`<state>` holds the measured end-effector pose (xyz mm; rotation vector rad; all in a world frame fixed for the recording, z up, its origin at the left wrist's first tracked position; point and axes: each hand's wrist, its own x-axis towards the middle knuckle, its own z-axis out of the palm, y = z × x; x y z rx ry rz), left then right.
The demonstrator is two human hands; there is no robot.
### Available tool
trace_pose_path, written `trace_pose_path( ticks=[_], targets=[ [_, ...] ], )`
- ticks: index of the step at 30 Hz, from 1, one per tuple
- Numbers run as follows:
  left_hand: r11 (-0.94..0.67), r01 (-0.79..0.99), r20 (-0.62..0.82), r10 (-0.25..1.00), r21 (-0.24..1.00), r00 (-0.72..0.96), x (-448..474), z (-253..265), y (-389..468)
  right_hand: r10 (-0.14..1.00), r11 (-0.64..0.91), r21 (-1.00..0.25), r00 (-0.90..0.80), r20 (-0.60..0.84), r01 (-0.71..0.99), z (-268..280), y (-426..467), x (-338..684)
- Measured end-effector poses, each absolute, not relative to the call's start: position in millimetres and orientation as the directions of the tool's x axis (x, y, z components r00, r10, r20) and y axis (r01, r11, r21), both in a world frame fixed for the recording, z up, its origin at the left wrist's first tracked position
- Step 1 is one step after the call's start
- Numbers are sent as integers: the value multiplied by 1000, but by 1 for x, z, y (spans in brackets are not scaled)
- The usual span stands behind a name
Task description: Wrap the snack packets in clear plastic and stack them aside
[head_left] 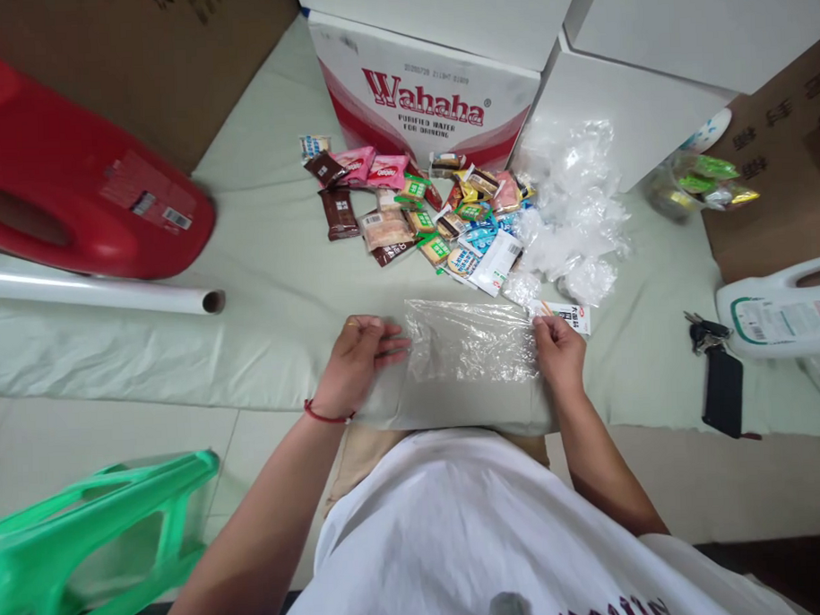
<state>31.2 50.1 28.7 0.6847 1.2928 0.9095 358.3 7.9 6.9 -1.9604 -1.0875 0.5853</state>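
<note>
White shirt (444, 522) | right hand (560, 352): pinching clear bag (473, 343) | left hand (359, 352): loosely spread at bag's edge

Counter (269, 335), covered in pale green: wrapped snacks (451, 223), heaped; crumpled clear bags (571, 199); Wahaha carton (429, 96); red jug (137, 187); white roll (106, 287); keys (708, 333).

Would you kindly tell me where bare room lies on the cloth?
Bare cloth lies between the red jug and the snack packets, and between the crumpled clear bags and the keys. Packets and bags crowd before the Wahaha box; closer in, the right hand holds clear plastic.
</note>
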Motion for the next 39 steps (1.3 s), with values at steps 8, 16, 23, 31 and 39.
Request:
trace_pose_path(
  ticks=[8, 16, 23, 31, 39],
  targets=[
    [541, -149, -541, 840, 828, 46, 56, 25, 42, 818, -244, -677, 523, 240, 694, 12, -11, 372],
    [538, -142, -537, 842, 831, 47, 52, 23, 49, 845, 498, -443, -303, 441, 745, 42, -26, 310],
    [488, -163, -500, 865, 857, -38, 42, 24, 42, 839, 542, -489, -466, 280, 683, 4, -14, 269],
    [586, -182, -577, 810, 790, 105, 54, 34, 6, 985, 170, -878, -54, 163, 448, 17, -16, 264],
    [725, -367, -674, 684, 583, 280, 69, 40, 1, 853, 513, -640, -254, 456, 572, 25, -18, 260]
  ],
)
